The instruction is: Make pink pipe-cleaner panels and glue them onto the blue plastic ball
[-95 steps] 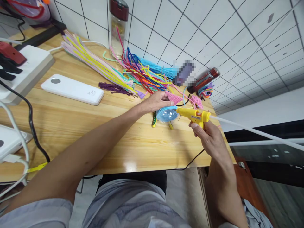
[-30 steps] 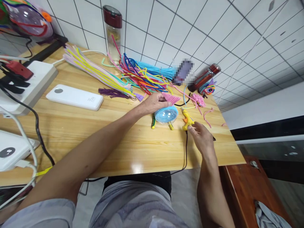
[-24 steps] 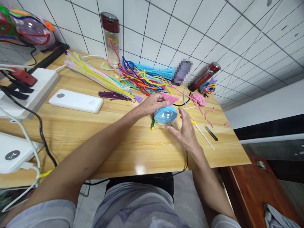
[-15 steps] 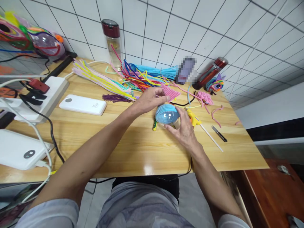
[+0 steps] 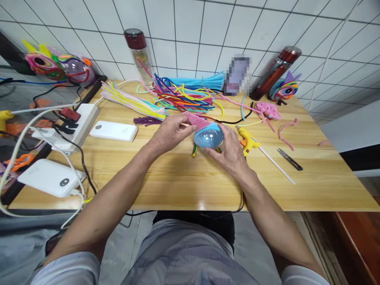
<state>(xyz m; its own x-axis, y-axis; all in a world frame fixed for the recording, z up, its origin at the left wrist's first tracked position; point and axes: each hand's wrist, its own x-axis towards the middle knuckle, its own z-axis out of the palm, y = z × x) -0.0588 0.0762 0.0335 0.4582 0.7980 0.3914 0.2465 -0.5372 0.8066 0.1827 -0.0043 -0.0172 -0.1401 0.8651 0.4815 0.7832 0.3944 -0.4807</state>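
Between my hands is a clear plastic ball (image 5: 209,137), its upper side wrapped in blue pipe cleaners. My right hand (image 5: 231,152) grips it from the right, thumb below and fingers over the side. My left hand (image 5: 175,130) pinches a flat pink pipe-cleaner piece (image 5: 198,122) with ridged rows. That piece lies against the top left of the ball's blue wrapping; whether it is fixed there I cannot tell. Under the ball, a green and yellow handle (image 5: 194,151) shows in part. Just right of my right hand lies a yellow glue gun (image 5: 249,141) with a white glue stick.
Bundled colourful pipe cleaners (image 5: 184,95) lie at the back beside a glass bottle (image 5: 139,55). Black snips (image 5: 290,159) and pink scraps are to the right. A red flask (image 5: 276,73) and a decorated ball (image 5: 284,91) stand back right. Power banks (image 5: 113,131) and a corded power strip (image 5: 84,128) occupy the left.
My left hand has brought the pink piece down and left, from above the ball onto its blue wrapping. My right hand still holds the ball. The whole view has shifted a little.
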